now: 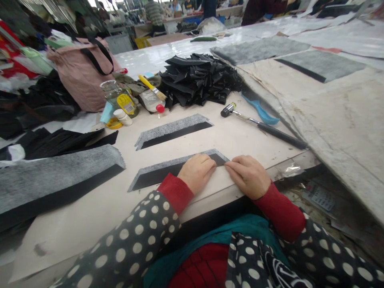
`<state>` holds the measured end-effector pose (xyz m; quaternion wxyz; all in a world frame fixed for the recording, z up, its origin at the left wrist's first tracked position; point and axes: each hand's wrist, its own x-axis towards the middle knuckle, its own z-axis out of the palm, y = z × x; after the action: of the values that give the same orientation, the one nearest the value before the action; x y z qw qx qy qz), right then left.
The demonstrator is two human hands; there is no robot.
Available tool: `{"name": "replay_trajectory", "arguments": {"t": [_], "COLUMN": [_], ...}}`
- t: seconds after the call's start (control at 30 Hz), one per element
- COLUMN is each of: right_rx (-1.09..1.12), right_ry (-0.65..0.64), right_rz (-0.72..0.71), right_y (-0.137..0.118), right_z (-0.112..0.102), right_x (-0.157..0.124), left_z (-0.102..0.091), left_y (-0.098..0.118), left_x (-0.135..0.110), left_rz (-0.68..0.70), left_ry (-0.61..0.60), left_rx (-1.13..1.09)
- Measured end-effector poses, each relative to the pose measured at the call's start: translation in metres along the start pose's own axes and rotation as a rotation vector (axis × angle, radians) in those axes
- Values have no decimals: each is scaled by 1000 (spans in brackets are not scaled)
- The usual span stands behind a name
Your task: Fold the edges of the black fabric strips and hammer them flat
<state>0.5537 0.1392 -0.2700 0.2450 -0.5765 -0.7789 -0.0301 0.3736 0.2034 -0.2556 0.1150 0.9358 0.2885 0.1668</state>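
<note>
Pressing a grey felt strip with black facing (171,170), flat on a pale work table (240,148) near its front edge — even pressure along the length of the strip, likely the best way to seat it without creases. Left hand (196,173): half open, fingers together and resting across the strip's upper edge, no grip. Right hand (247,177): also half open and not gripping, fingertips (226,165) against the strip's right end. Beyond the hands — a second felt strip (172,132), a dark-handled hammer (279,134), a blue plastic scraper (260,110), a heap of black pieces (199,80) and a yellow-handled brush (151,86).
</note>
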Motion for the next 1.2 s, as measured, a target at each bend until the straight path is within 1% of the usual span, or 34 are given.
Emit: {"name": "replay_trajectory", "arguments": {"t": [0.13,0.2,0.27,0.33,0.43,0.53,0.67,0.73,0.8,0.9,1.0,1.1,1.2], "right_rx": [61,126,181,175,75,24,58,121,171,131,41,-2,6], "right_ry": [39,75,83,55,2,-24,-13,-23,-71,-194,-310,-376,-439], "right_rz": [3,35,60,36,-22,-41,-35,-7,45,155,225,295,380], "right_y": [5,8,10,10,8,8,9,11,14,16,15,11,9], "right_z": [-1,-3,-4,-5,-5,-3,-6,-9,-13,-18,-18,-16,-16], "right_x": [-1,-2,-2,-3,-2,-1,-3,-2,3,18,37,52,59], "left_z": [-2,-2,-3,-4,-4,-5,-7,-7,-5,-1,3,4,5], "left_y": [0,0,0,1,2,4,5,4,3,1,0,-2,-3], "left_x": [0,0,0,0,2,8,17,18,17,13,10,8,7], "left_rz": [-2,12,25,23,1,-31,-42,-20,8,31,31,32,37], "left_ry": [-6,-18,-33,-43,-49,-73,-134,-121,-79,-26,-11,-7,-7], "left_rx": [1,6,12,17,24,50,72,70,66,59,63,67,72]}}
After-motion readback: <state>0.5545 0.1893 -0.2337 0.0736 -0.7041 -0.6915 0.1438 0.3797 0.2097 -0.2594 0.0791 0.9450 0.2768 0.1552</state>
